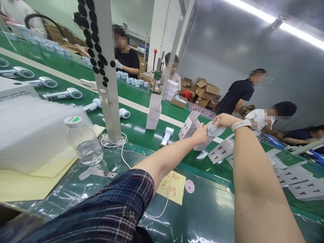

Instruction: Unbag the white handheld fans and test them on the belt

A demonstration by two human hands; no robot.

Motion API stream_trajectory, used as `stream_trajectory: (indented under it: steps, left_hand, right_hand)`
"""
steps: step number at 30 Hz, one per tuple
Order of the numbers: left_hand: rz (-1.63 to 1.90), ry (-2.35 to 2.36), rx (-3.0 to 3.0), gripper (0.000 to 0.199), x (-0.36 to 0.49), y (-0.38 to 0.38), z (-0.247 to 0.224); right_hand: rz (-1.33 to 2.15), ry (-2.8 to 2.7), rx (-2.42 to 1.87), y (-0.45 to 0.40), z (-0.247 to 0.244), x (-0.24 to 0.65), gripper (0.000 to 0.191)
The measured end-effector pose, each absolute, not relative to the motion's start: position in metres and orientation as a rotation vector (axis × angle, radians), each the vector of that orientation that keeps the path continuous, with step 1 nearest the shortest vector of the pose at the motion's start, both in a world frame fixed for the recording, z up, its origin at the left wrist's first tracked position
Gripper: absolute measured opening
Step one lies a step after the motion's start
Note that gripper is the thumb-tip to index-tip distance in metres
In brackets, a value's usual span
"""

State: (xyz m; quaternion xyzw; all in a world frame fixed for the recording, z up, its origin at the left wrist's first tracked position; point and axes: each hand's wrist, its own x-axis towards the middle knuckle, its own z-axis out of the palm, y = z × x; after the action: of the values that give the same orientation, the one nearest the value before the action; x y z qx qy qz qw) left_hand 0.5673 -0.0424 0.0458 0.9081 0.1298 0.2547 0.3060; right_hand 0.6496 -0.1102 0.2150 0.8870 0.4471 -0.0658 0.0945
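My right hand (pixel 225 120), with a pale watch strap at the wrist, pinches a crumpled translucent plastic bag (pixel 214 131). What the bag contains, if anything, I cannot make out. My left hand (pixel 201 134) is closed on an open white box (pixel 188 125) printed with small device pictures, right beside the bag. The hand hides part of the box, and its fingertips meet the bag's left side. A silver-white hair-dryer-like device (pixel 167 136) lies on the green conveyor belt (pixel 138 130) left of my hands. Farther left an open white box (pixel 153 112) stands upright.
Printed white boxes (pixel 221 150) line the belt to the right. A metal post (pixel 107 77) rises at left, near a water bottle (pixel 84 141), a white cable (pixel 123 152) and stacked translucent sheets (pixel 37 131). More devices (pixel 67 94) lie along the belt. Several people work across it.
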Motion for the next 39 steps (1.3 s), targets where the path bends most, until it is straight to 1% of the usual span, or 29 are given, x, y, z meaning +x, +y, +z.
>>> stream_trajectory:
  steps: [4, 7, 10, 12, 14, 17, 21, 26, 29, 32, 33, 35, 37, 38, 39]
  left_hand:
    - [0.669, 0.371, 2.364, 0.038, 0.567, -0.039, 0.046]
    - [0.659, 0.348, 2.338, 0.039, 0.569, -0.037, 0.045]
    - [0.63, 0.333, 2.313, 0.039, 0.571, -0.034, 0.046]
    - [0.603, 0.317, 2.304, 0.04, 0.572, -0.032, 0.047]
    - [0.577, 0.291, 2.303, 0.04, 0.572, -0.029, 0.049]
    - [0.539, 0.247, 2.309, 0.042, 0.572, -0.025, 0.054]
    - [0.477, 0.225, 2.333, 0.042, 0.573, -0.023, 0.061]
    - [0.451, 0.229, 2.376, 0.042, 0.572, -0.03, 0.064]
    - [0.439, 0.215, 2.396, 0.042, 0.568, -0.036, 0.066]
    - [0.423, 0.211, 2.413, 0.043, 0.56, -0.045, 0.074]
    - [0.417, 0.217, 2.42, 0.045, 0.555, -0.049, 0.079]
    - [0.396, 0.219, 2.438, 0.055, 0.536, -0.058, 0.09]
    - [0.352, 0.172, 2.463, 0.064, 0.502, -0.065, 0.101]
    - [0.31, 0.104, 2.479, 0.064, 0.477, -0.068, 0.106]
    - [0.263, 0.015, 2.494, 0.06, 0.446, -0.071, 0.11]
  right_hand:
    - [-0.009, 1.395, 2.741, -0.118, 0.225, 0.652, 0.016]
    - [0.158, 1.415, 2.858, -0.144, 0.242, 0.658, 0.027]
    - [0.237, 1.395, 2.975, -0.176, 0.256, 0.663, 0.029]
    - [0.269, 1.396, 3.042, -0.196, 0.255, 0.664, 0.031]
    - [0.302, 1.398, 3.1, -0.211, 0.243, 0.664, 0.036]
    - [0.329, 1.366, 3.15, -0.225, 0.211, 0.662, 0.041]
    - [0.31, 1.271, 3.105, -0.23, 0.174, 0.657, 0.037]
    - [0.252, 1.235, 2.931, -0.206, 0.167, 0.661, 0.028]
    - [0.179, 1.211, 2.847, -0.173, 0.168, 0.666, 0.033]
    - [0.139, 1.162, 2.82, -0.14, 0.159, 0.665, 0.037]
    - [0.152, 1.147, 2.823, -0.132, 0.154, 0.663, 0.038]
    - [0.227, 1.121, 2.845, -0.126, 0.142, 0.657, 0.041]
    - [0.336, 1.087, 2.878, -0.129, 0.128, 0.651, 0.044]
    - [0.388, 1.066, 2.894, -0.134, 0.12, 0.649, 0.043]
    - [0.432, 1.044, 2.908, -0.139, 0.112, 0.648, 0.042]
